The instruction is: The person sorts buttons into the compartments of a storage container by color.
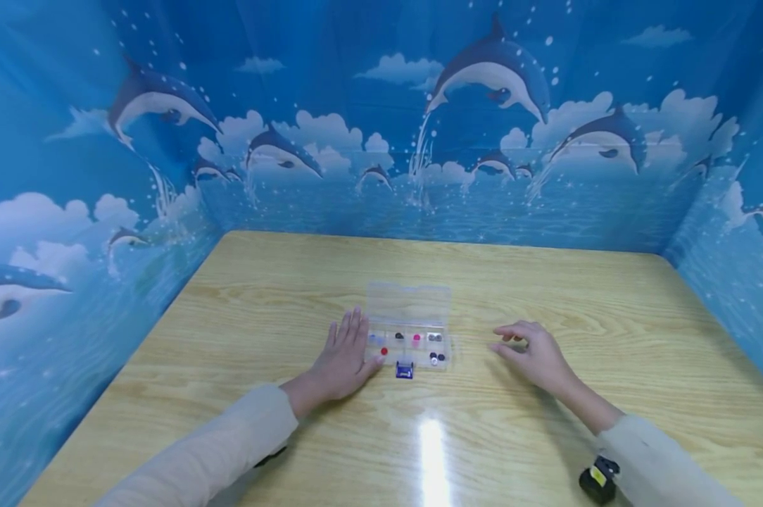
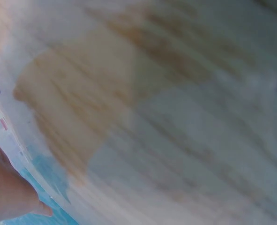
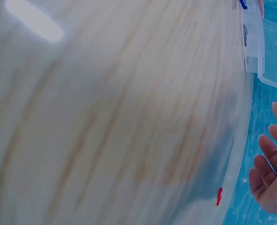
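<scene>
A clear plastic compartment box (image 1: 394, 363) lies on the table with its transparent lid (image 1: 409, 303) opened toward the back. Small round pieces like buttons sit in its compartments: a red one (image 1: 384, 351), a pink one (image 1: 416, 338), and several black and grey ones. On the front edge is a blue latch (image 1: 405, 370). My left hand (image 1: 342, 362) rests with straight fingers along the box's left side, its thumb at the front left corner. To the right of the box, my right hand (image 1: 536, 353) hovers with loosely bent fingers, thumb and index apart, and nothing visible between them.
A small red piece (image 3: 219, 197) lies on the table near the right hand in the right wrist view. The wood-grain table (image 1: 280, 274) is enclosed by a blue dolphin-print curtain (image 1: 356, 211). A black device (image 1: 598, 480) is on the right wrist.
</scene>
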Available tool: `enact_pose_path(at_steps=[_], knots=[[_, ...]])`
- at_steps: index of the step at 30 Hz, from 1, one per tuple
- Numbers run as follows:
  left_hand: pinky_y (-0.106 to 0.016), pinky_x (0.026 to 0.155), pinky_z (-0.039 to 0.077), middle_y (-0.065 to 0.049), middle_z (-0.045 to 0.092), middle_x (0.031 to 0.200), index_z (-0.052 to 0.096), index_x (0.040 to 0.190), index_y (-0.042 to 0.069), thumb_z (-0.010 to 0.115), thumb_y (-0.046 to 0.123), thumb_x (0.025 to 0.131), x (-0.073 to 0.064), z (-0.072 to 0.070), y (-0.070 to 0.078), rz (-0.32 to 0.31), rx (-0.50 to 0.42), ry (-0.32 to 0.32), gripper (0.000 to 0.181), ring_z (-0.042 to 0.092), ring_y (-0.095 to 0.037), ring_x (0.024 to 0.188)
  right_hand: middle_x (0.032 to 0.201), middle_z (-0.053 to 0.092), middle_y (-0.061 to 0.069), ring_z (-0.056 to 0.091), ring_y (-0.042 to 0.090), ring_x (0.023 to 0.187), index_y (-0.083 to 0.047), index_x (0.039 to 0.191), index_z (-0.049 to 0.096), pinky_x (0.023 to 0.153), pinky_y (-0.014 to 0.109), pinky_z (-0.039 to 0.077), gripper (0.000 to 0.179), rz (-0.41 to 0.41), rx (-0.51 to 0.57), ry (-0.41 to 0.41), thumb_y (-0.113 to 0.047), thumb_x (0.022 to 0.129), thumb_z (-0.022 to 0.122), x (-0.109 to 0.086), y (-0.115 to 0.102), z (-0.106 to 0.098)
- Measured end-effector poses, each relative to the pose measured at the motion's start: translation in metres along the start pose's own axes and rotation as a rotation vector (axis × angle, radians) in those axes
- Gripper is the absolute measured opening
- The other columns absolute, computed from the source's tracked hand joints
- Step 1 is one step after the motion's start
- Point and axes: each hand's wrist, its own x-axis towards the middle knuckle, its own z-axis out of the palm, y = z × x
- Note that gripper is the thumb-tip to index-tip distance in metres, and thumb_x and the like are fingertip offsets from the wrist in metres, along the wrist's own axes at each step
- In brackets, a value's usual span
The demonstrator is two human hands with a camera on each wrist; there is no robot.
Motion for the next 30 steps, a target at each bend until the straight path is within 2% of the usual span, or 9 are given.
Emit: enact_pose_path(at_steps=[9, 17, 24, 30], knots=[[-0.051, 0.117, 0.001, -0.023, -0.005, 0.154, 0.006, 0.146, -0.005, 0.032, 0.048, 0.097, 0.000, 0.001, 0.000, 0.001, -0.009, 0.003, 0.077, -0.003, -0.037, 0.143, 0.086, 0.067, 0.011, 0.055, 0.021, 0.080, 0.002, 0.102, 0.068, 0.065, 0.024, 0.047, 0.027, 0.001, -0.055, 0.011, -0.012, 0.079, 0.072, -0.007, 0.017, -0.007], [-0.051, 0.117, 0.001, -0.022, -0.007, 0.154, 0.005, 0.147, -0.004, 0.031, 0.049, 0.097, 0.001, 0.001, 0.000, -0.002, -0.001, -0.003, 0.077, -0.004, -0.037, 0.143, 0.085, 0.066, 0.010, 0.058, 0.026, 0.082, 0.003, 0.101, 0.068, 0.071, 0.038, 0.049, 0.027, -0.007, -0.086, 0.013, -0.010, 0.078, 0.072, -0.012, 0.026, -0.018], [-0.051, 0.117, 0.001, -0.022, -0.006, 0.154, 0.005, 0.147, -0.004, 0.032, 0.048, 0.097, 0.000, 0.001, 0.000, -0.001, -0.004, 0.000, 0.077, -0.004, -0.038, 0.143, 0.084, 0.068, 0.010, 0.059, 0.027, 0.081, 0.004, 0.099, 0.068, 0.069, 0.032, 0.048, 0.027, -0.036, -0.123, 0.032, -0.007, 0.075, 0.074, -0.015, 0.036, -0.023], [-0.050, 0.117, 0.000, -0.022, -0.007, 0.154, 0.004, 0.147, -0.004, 0.031, 0.049, 0.097, 0.000, 0.002, -0.001, -0.004, 0.003, -0.005, 0.078, -0.005, -0.037, 0.143, 0.088, 0.070, 0.011, 0.060, 0.026, 0.080, 0.003, 0.100, 0.069, 0.071, 0.031, 0.048, 0.026, -0.017, -0.125, 0.017, -0.007, 0.076, 0.074, -0.016, 0.046, -0.026]])
